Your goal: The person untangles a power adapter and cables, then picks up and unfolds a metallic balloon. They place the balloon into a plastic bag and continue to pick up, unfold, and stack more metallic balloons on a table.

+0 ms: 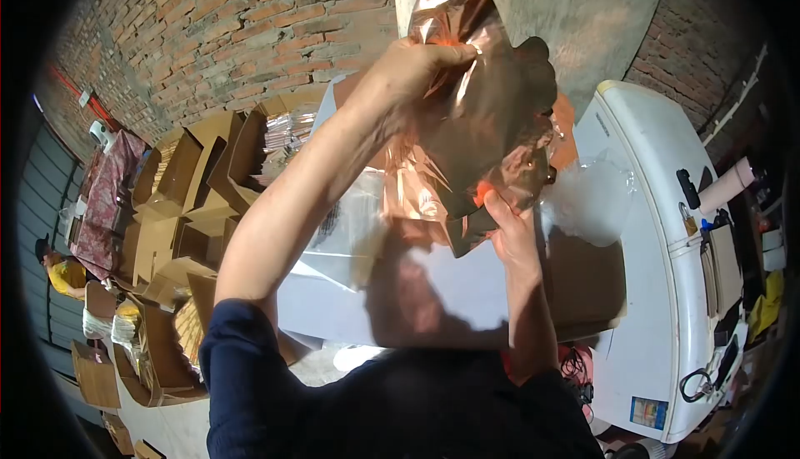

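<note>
A large shiny copper-coloured foil sheet [467, 126] with a scalloped edge hangs raised in front of me, crumpled in places. My left hand [437, 57] is closed on its upper part, thumb pressed against the foil. Lower down, my right hand [510, 224] pinches the bottom edge, its thumb on the near side and the other fingers mostly behind. Orange-red glints show beside both thumbs. Beneath the sheet, more copper foil [408, 180] lies on the white table [325, 305], and a clear plastic bag [354, 226] is left of it.
A puffed clear plastic bag [593, 201] sits to the right above a brown cardboard box [587, 284]. The long white chest freezer [637, 292] carries a padlock and a pink bottle [725, 188]. Open cartons [187, 167] crowd the left. A person in yellow [65, 276] is farther off.
</note>
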`<state>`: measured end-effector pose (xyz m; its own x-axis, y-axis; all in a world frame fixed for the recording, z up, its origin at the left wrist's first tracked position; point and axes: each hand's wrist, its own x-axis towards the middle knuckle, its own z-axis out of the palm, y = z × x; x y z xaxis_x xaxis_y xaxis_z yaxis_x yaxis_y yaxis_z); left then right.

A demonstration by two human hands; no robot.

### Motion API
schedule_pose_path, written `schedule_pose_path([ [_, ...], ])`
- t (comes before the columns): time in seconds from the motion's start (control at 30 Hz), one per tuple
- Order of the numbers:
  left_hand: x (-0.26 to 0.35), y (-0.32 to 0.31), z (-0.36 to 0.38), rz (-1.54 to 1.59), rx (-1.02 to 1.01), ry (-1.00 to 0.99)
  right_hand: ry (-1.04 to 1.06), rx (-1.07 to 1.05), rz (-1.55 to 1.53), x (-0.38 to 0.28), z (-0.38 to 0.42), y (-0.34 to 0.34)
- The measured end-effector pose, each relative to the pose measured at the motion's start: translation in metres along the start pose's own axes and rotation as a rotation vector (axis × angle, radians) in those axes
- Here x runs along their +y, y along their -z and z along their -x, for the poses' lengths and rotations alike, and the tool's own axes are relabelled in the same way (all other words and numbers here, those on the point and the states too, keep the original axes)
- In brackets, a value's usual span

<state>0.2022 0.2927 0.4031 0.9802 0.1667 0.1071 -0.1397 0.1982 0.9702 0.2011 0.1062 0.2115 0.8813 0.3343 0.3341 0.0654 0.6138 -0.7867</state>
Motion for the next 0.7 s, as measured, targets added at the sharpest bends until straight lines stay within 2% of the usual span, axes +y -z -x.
schedule_pose_path([
  [0.1, 0.012, 0.007, -0.004, -0.019, -0.001, 0.023, -0.003, 0.041, -0.19, -0.009, -0.014, -0.028],
  [0.23, 0.019, 0.001, 0.005, -0.037, 0.035, 0.038, -0.021, -0.161, -0.266, -0.012, -0.019, -0.034],
  [0.27, 0.019, 0.002, 0.011, -0.051, 0.029, 0.038, 0.035, -0.08, -0.241, -0.009, -0.018, -0.04],
  [0.33, 0.016, 0.01, 0.014, -0.114, 0.037, 0.009, -0.003, -0.077, -0.237, -0.009, -0.016, -0.046],
  [0.43, 0.005, 0.025, 0.023, 0.171, 0.11, -0.011, -0.078, -0.096, -0.244, 0.001, -0.009, -0.05],
  [0.47, 0.002, 0.022, 0.025, -0.112, 0.225, -0.084, -0.106, -0.106, -0.247, 0.005, -0.006, -0.05],
  [0.6, -0.018, 0.016, 0.029, 0.165, 0.321, -0.273, -0.163, 0.013, -0.32, 0.035, 0.016, -0.05],
  [0.63, -0.021, 0.015, 0.032, 0.042, 0.41, -0.255, -0.082, -0.024, -0.149, 0.035, 0.026, -0.042],
  [0.7, -0.038, 0.005, 0.038, 0.093, 0.366, -0.358, 0.027, -0.039, 0.096, 0.035, 0.04, -0.025],
])
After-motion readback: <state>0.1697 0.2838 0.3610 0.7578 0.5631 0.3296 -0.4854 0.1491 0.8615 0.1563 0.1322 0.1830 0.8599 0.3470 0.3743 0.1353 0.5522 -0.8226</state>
